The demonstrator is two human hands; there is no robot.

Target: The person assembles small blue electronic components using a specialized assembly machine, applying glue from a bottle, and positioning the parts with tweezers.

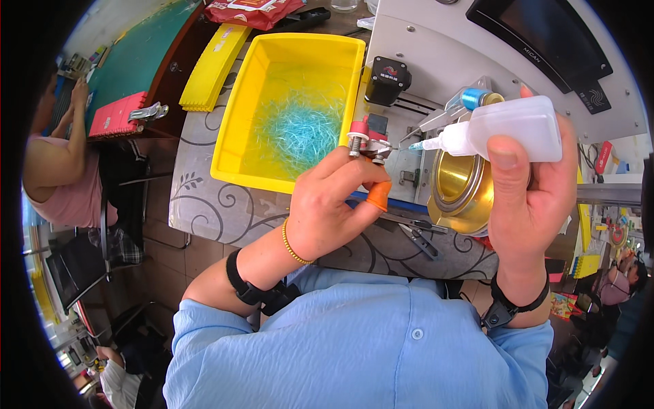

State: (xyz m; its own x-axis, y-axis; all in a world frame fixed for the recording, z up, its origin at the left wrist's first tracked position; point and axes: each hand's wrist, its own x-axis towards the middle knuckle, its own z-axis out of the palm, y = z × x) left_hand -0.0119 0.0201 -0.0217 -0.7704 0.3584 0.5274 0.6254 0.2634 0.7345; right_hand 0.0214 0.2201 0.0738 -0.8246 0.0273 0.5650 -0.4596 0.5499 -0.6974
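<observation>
Gripping a translucent squeeze bottle (521, 128): right hand (524, 201), half closed.

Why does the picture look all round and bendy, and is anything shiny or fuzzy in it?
Head view: black corners and a curved edge on the green desk, from the fisheye lens; head view: bright glints on the gold-coloured ring; head view: left hand and right hand look fairly clear, the small person at far right less so.
</observation>
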